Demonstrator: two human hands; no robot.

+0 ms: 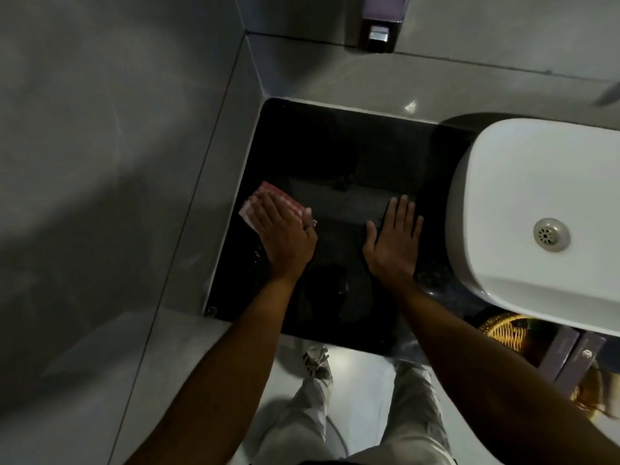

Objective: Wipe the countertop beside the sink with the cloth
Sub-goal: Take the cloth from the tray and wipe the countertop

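Cloth (268, 204) on countertop (335, 156), left of sink (536, 182)

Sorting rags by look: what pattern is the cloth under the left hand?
Red-and-white check; the cloth shows best in the head view.

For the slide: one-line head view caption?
Left hand presses red-checked cloth on black countertop; right hand flat beside white sink.

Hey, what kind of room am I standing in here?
Most likely a bathroom or washroom. A white basin with a drain sits on a black countertop, grey tiled walls close in the corner, and what looks like a soap dispenser hangs above.
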